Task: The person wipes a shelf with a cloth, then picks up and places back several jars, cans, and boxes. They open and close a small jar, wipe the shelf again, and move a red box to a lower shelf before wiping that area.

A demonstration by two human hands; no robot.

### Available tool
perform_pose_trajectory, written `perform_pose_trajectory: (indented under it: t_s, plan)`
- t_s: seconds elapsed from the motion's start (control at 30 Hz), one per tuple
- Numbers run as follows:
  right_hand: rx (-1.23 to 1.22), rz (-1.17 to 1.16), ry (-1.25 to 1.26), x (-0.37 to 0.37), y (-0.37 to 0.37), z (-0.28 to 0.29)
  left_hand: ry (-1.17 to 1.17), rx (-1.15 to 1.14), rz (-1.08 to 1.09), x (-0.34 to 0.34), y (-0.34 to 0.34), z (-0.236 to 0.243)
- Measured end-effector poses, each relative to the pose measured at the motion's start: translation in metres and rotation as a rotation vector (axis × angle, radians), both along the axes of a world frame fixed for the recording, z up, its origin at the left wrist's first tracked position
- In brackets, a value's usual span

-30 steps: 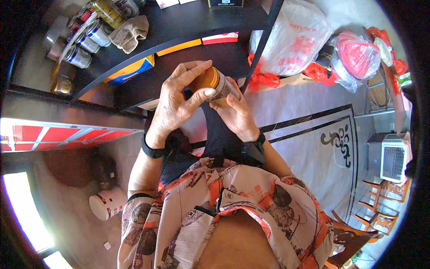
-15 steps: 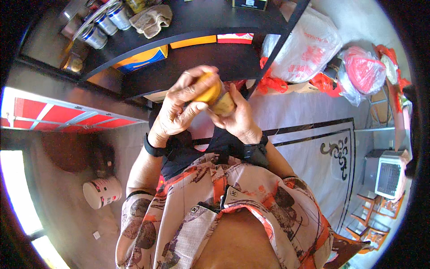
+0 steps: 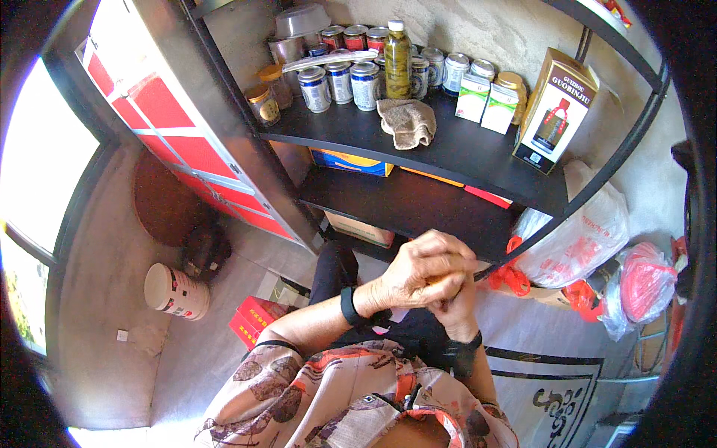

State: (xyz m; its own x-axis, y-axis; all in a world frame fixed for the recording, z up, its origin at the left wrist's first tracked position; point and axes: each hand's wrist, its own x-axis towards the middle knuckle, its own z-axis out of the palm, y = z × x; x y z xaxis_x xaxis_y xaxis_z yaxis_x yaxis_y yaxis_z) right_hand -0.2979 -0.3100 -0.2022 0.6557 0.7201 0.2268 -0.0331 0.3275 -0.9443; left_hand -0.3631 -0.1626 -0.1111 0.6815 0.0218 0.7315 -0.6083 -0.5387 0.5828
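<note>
Above my lap, in front of the lower shelf, my left hand is closed over the yellow-lidded jar, which is mostly hidden by fingers. My right hand grips the jar from beneath and the right, largely behind the left. A black shelf unit stands just beyond them. Its upper shelf holds several cans, a tall bottle of green contents, a folded beige cloth, white cartons and a tall boxed package.
A red-panelled door stands at the left, with a white bucket on the floor below. Red boxes lie near my left arm. Plastic bags sit right of the shelves, and a patterned floor shows behind my right arm.
The view has swung up, showing more of the upper shelf. My hands have shifted rightward in the picture, still together on the jar, with left fingers now covering most of its lid.
</note>
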Motion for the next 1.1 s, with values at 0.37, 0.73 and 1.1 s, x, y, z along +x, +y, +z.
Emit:
perform_pose_trajectory:
  t_s: [0.37, 0.73, 1.1]
  plan:
    - [-0.075, -0.269, -0.086, 0.0, 0.02, -0.019, 0.26, 0.054, 0.129, -0.016, 0.006, 0.0]
    - [-0.058, 0.141, -0.008, -0.007, 0.023, -0.014, 0.033, 0.146, -0.13, -0.01, 0.021, -0.001]
    - [-0.085, 0.265, 0.153, -0.008, 0.035, -0.028, 0.133, 0.158, -0.291, -0.02, 0.031, 0.005]
